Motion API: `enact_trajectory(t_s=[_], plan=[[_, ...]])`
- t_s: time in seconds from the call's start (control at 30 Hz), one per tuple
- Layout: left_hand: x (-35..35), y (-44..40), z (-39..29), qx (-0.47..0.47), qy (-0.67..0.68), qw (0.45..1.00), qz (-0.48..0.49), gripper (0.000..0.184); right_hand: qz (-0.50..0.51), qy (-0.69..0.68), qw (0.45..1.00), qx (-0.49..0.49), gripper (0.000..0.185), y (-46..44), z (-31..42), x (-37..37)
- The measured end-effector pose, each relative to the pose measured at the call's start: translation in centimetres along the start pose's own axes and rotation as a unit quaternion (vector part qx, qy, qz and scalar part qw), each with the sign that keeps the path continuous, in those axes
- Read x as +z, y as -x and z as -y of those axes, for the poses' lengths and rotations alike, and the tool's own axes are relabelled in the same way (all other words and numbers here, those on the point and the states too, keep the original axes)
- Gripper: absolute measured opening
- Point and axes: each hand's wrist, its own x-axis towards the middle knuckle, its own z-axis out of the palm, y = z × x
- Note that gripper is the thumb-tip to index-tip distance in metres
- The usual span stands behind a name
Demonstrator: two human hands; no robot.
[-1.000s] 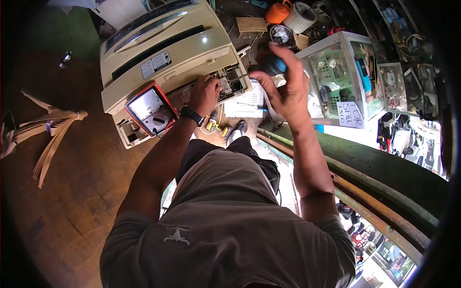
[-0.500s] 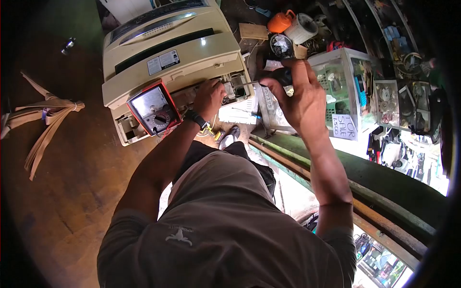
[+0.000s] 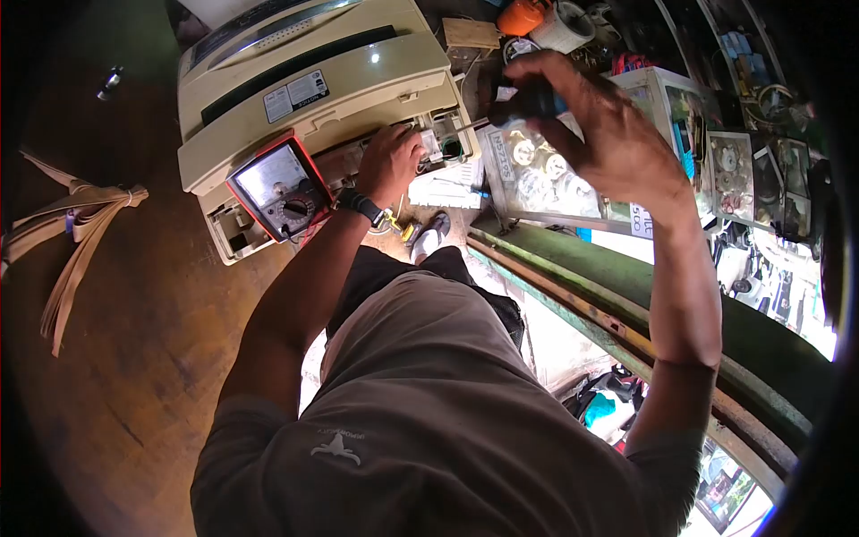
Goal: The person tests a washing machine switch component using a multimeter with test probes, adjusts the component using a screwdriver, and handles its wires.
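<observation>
A screwdriver (image 3: pixel 528 105) with a dark handle is held by my right hand (image 3: pixel 613 143), thumb and fingers around the handle. Its thin shaft points left toward the open compartment of a beige appliance (image 3: pixel 358 85). Inside that compartment, my left hand (image 3: pixel 391 166) has its fingers bent down at a white part (image 3: pixel 431 145); the fingertips are partly hidden, so what they pinch is unclear. A watch is on the left wrist. Left of that hand, an analog multimeter (image 3: pixel 284 192) in a red case leans on the appliance's edge.
Glass display cases (image 3: pixel 546 170) stand at the right, above a green ledge (image 3: pixel 573 237). An orange container (image 3: pixel 523 16) and a grey bucket (image 3: pixel 564 36) are at the back. A bundle of tan straps (image 3: pixel 85 215) lies at the left on the brown surface.
My right hand has shifted right and its fingers have spread and turned around the screwdriver handle. My left hand stays at the compartment. The view has shifted slightly.
</observation>
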Motion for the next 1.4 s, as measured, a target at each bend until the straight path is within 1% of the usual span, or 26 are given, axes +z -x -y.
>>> enact_trajectory(t_s=[0.03,0.1,0.17,0.2,0.27,0.37,0.43,0.47,0.5,0.57,0.63,0.7,0.73,0.83,0.87,0.9,0.93,1.0,1.03,1.1,1.13,1.17,1.23,1.3,1.33,1.4], plan=[[-0.1,0.0,0.1,-0.001,0.003,1.0,0.009,0.011,0.012,-0.042,0.999,-0.007,0.037,-0.2,-0.2,0.0],[0.0,0.2,0.1,0.004,0.0,1.0,0.009,0.009,0.057,0.195,0.952,0.229,0.035,-1.0,0.8,0.6],[0.1,0.1,0.0,-0.009,-0.012,1.0,-0.006,0.01,0.036,0.217,0.955,0.198,0.037,-0.9,-0.7,0.8],[0.2,0.0,0.0,-0.006,-0.013,1.0,-0.006,0.01,-0.03,0.137,0.986,0.09,0.038,-0.7,-1.8,1.1],[0.2,0.1,-0.2,0.003,-0.006,0.999,-0.043,0.016,-0.093,0.054,0.994,-0.015,0.041,0.1,-2.4,1.1],[-0.1,0.2,-0.1,-0.004,-0.011,1.0,-0.005,0.024,-0.014,-0.119,0.992,0.027,0.043,0.2,-2.0,1.3],[-0.1,0.2,0.1,0.01,-0.028,0.999,-0.018,0.024,-0.019,0.138,0.97,0.2,0.034,0.2,-1.0,1.8],[0.0,0.3,0.0,0.026,-0.039,0.998,-0.03,0.024,0.005,0.141,0.959,0.244,0.034,-0.1,-0.2,1.4],[0.0,0.1,0.0,0.03,-0.041,0.998,-0.032,0.024,0.0,0.143,0.959,0.244,0.034,0.0,-0.7,1.2],[-0.2,0.1,-0.1,0.004,-0.033,0.999,0.012,0.024,-0.065,0.005,0.996,0.059,0.036,0.5,-2.2,1.4],[-0.2,-0.1,-0.1,-0.006,-0.031,0.999,0.024,0.024,-0.066,-0.111,0.991,0.021,0.04,0.9,-2.6,1.2],[-0.4,-0.1,-0.2,-0.022,-0.031,0.999,0.037,0.024,-0.024,-0.036,0.993,0.114,0.036,0.5,-0.8,0.8],[-0.5,-0.3,-0.3,-0.018,-0.032,0.999,0.038,0.024,-0.023,0.186,0.956,0.225,0.037,-0.1,0.2,1.9],[-0.7,-0.5,0.1,-0.015,-0.032,0.998,0.056,0.026,-0.007,0.139,0.963,0.229,0.037,-0.9,0.8,1.8],[-0.7,-0.5,0.1,-0.019,-0.027,0.996,0.079,0.028,-0.136,0.014,0.99,0.04,0.036,-1.0,-0.1,2.2],[-0.6,-0.1,-0.1,-0.021,-0.025,0.996,0.082,0.028,-0.133,0.013,0.99,0.043,0.036,-0.6,-0.6,2.3],[-0.5,-0.2,-0.1,-0.011,-0.029,0.998,0.058,0.025,-0.078,-0.123,0.989,0.037,0.035,-0.5,-1.1,2.3],[-0.5,-0.5,-0.2,-0.005,-0.033,0.999,0.031,0.023,-0.063,-0.085,0.99,0.096,0.034,-0.6,-1.0,2.4],[-0.6,-0.7,-0.2,-0.008,-0.026,0.999,0.033,0.02,-0.103,0.087,0.978,0.16,0.035,-0.7,-0.4,2.6],[-0.8,-0.9,0.1,-0.008,-0.019,0.999,0.035,0.018,-0.066,0.17,0.95,0.252,0.036,-1.5,1.2,2.9],[-0.9,-1.3,0.3,-0.015,-0.009,0.999,0.048,0.016,-0.07,0.171,0.95,0.25,0.036,-1.7,0.4,3.1],[-1.0,-1.5,0.3,-0.023,0.003,0.998,0.063,0.015,-0.11,0.021,0.982,0.149,0.038,-1.7,-0.6,3.2],[-1.0,-1.7,0.0,-0.037,-0.014,0.995,0.088,0.016,-0.145,-0.13,0.98,0.047,0.04,-0.9,-1.6,3.3],[-0.7,-1.8,0.1,-0.054,-0.033,0.992,0.112,0.017,-0.07,-0.223,0.965,0.119,0.042,-0.5,-1.1,2.6],[-0.7,-1.8,0.3,-0.045,-0.021,0.995,0.092,0.018,-0.116,-0.064,0.975,0.18,0.039,-0.5,-0.4,3.0],[-0.3,-1.4,0.5,-0.034,-0.008,0.997,0.075,0.019,-0.118,-0.002,0.969,0.218,0.038,-1.1,1.0,3.8]])
